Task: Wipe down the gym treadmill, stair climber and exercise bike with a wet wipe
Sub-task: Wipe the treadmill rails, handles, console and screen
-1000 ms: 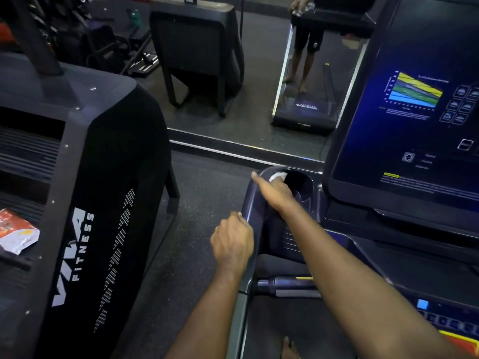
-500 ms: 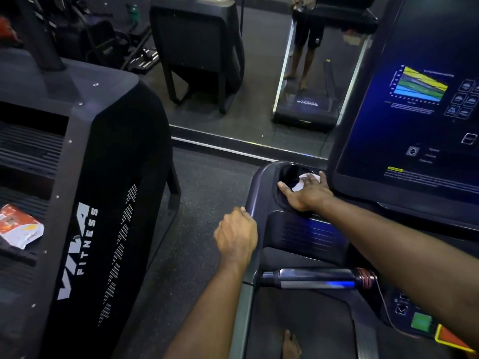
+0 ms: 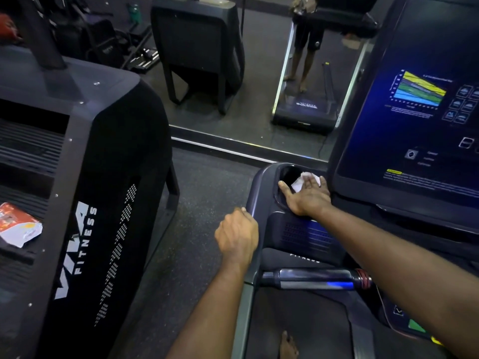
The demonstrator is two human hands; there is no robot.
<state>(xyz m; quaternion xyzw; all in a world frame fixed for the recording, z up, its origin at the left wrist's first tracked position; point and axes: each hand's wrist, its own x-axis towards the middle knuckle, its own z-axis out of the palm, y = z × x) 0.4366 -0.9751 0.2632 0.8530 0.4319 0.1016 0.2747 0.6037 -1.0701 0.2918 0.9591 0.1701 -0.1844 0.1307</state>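
The right hand [image 3: 308, 196] lies flat on a crumpled white wet wipe [image 3: 300, 182], pressing it against the right rim of the round black cup holder [image 3: 286, 176] at the front left corner of the dark grey treadmill [image 3: 298, 235]. Its grip is slack: the fingers are straight and spread over the cloth and pinch nothing, and the thumb reaches left across the holder's mouth. The wet wipe is bunched into a short wad whose long axis runs from lower left to upper right, towards the base of the tall dark blue console screen [image 3: 414, 112]. Most of it is hidden under the fingers.

The left hand [image 3: 237, 238] holds the treadmill's left edge, its grip curled round the rim with the knuckles up. Just below it a chrome and black handlebar [image 3: 311, 279] lies crosswise. The treadmill's long axis points away, towards a wall mirror [image 3: 259, 73].

Across a strip of speckled floor to the left stands a black stair climber [image 3: 77, 229] lettered VIVA FITNESS. A red and white packet [image 3: 18, 226] rests on one of its steps. A bare foot [image 3: 287, 345] shows on the belt at the bottom edge.
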